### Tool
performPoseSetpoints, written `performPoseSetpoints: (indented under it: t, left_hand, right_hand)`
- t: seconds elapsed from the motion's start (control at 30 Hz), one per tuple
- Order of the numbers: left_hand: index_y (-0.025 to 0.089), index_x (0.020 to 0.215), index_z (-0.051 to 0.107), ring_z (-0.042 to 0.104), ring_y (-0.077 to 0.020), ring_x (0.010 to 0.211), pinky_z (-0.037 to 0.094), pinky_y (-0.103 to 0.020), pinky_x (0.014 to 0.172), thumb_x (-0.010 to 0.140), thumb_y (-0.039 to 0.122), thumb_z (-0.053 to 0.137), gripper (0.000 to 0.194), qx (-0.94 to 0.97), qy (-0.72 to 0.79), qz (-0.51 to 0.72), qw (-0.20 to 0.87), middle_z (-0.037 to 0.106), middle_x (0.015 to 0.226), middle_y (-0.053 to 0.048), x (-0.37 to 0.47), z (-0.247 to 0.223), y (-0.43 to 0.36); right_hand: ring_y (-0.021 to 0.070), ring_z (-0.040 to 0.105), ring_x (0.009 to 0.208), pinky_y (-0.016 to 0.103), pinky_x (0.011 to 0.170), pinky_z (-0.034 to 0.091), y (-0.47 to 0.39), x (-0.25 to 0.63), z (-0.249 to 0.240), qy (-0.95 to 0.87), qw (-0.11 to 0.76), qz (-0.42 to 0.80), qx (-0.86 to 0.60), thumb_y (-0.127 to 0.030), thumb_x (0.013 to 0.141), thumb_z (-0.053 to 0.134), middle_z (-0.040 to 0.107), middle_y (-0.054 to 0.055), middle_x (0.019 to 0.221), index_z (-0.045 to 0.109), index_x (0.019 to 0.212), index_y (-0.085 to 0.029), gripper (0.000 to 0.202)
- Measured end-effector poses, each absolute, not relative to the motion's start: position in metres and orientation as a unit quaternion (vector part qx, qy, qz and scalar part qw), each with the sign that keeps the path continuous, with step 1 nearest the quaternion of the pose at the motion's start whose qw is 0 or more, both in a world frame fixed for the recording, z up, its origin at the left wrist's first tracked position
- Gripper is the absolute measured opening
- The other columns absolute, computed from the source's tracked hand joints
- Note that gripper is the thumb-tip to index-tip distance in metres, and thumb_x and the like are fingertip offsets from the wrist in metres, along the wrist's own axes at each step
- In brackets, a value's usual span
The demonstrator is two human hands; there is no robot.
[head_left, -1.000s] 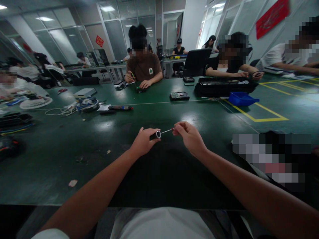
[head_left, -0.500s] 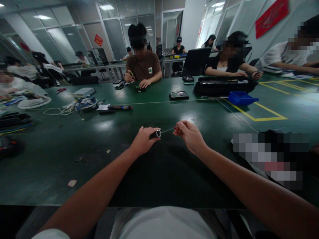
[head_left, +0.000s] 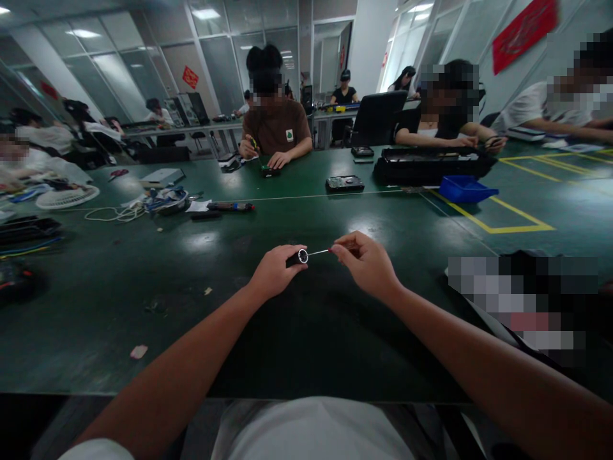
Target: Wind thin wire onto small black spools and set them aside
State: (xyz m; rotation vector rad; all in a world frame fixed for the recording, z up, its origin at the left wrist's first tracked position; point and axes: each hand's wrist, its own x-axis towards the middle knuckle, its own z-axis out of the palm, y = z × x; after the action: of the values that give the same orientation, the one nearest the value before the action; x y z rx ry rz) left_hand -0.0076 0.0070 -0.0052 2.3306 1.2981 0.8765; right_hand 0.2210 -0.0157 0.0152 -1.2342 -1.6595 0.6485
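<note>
My left hand (head_left: 274, 273) is closed round a short black cylinder (head_left: 297, 257) with a silver ring at its open end, which points toward me and slightly right. In my right hand (head_left: 368, 260), a thin screwdriver (head_left: 319, 252) with a slim metal shaft and a red part by the fingertips is pinched between thumb and fingers. Its shaft points left, and the tip meets the ringed end of the cylinder; whether it goes inside cannot be made out. Both hands are held over the green table (head_left: 325, 338).
Ahead lie a hard drive (head_left: 345, 184), a long black casing (head_left: 433, 168) and a blue bin (head_left: 467, 190). To the left are a pen-shaped tool (head_left: 232, 206), bundled cables (head_left: 165, 200) and a white fan grille (head_left: 67, 197). A co-worker (head_left: 276, 128) works across the table.
My right hand has turned and shifted slightly, so the screwdriver's shaft lies flatter and its red part shows. The cylinder has moved a little left, its ringed end turned more toward me.
</note>
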Motion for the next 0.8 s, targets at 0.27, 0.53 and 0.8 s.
performPoseSetpoints:
  t: [0.27,0.53,0.8]
  left_hand:
    - [0.021,0.123,0.065,0.063,-0.0211,0.109,0.048,-0.038,0.099,0.084,0.023,0.074,0.041,0.819,0.455,0.307,0.166,0.07,0.118,-0.005,-0.0082,-0.0071,0.008]
    - [0.022,0.123,0.066,0.064,-0.0211,0.108,0.049,-0.038,0.099,0.084,0.023,0.073,0.04,0.818,0.457,0.309,0.164,0.07,0.117,-0.005,-0.0093,-0.0087,0.0095]
    - [0.021,0.122,0.066,0.064,-0.021,0.109,0.048,-0.038,0.101,0.083,0.021,0.074,0.04,0.821,0.453,0.305,0.165,0.07,0.117,-0.005,-0.0084,-0.0081,0.0086]
  right_hand:
    - [0.0152,0.057,0.055,0.029,0.057,0.041,-0.0133,0.223,0.0141,-0.711,0.406,0.26,-0.512,-0.043,0.1,0.04,0.059,-0.002,0.058,0.067,0.091,-0.02,0.036]
    - [0.0171,0.06,0.069,0.03,0.063,0.043,-0.017,0.2205,0.0139,-0.738,0.41,0.246,-0.477,-0.031,0.094,0.051,0.067,0.003,0.083,0.059,0.111,-0.02,0.022]
    - [0.0181,0.061,0.065,0.032,0.061,0.043,-0.014,0.2205,0.014,-0.726,0.391,0.255,-0.505,-0.036,0.098,0.044,0.067,0.003,0.078,0.061,0.11,-0.021,0.026]
